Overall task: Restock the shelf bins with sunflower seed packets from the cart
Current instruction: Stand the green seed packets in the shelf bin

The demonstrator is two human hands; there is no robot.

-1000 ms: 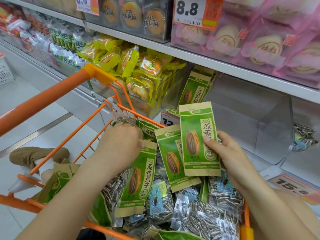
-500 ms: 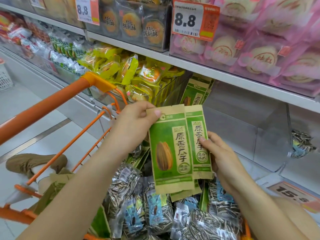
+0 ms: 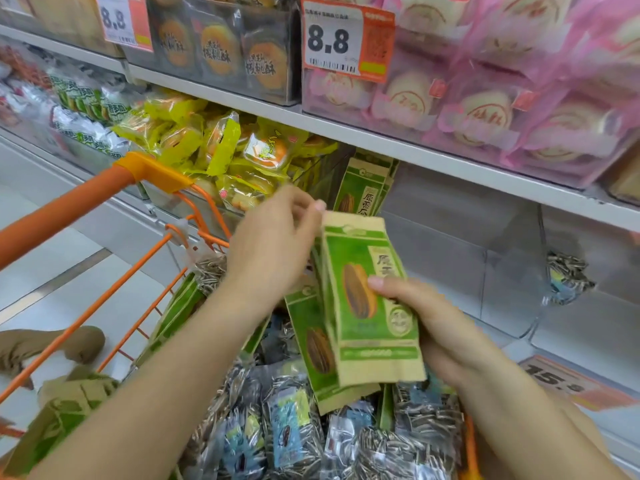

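Note:
My right hand (image 3: 422, 317) grips a stack of green sunflower seed packets (image 3: 363, 306) above the orange cart (image 3: 104, 199), thumb on the front packet. My left hand (image 3: 273, 244) is at the stack's top left corner, its fingertips on the upper edge of the packets. More green packets (image 3: 173, 313) and clear packets of striped seeds (image 3: 287, 431) lie in the cart. On the shelf behind, a clear bin (image 3: 450, 244) holds a few green packets (image 3: 363, 192) standing upright at its left end.
Yellow snack packs (image 3: 214, 143) fill the bin to the left. A neighbouring clear bin (image 3: 588, 271) at the right holds a striped seed packet (image 3: 564, 275). Price tags (image 3: 346, 39) hang from the upper shelf, which carries pink pastry packs (image 3: 485, 98). A shoe (image 3: 45, 344) shows below the cart.
My left hand lifted a green packet out of the cart and set it against the ones in my right hand. The stack now sits together, higher and closer to the shelf bin.

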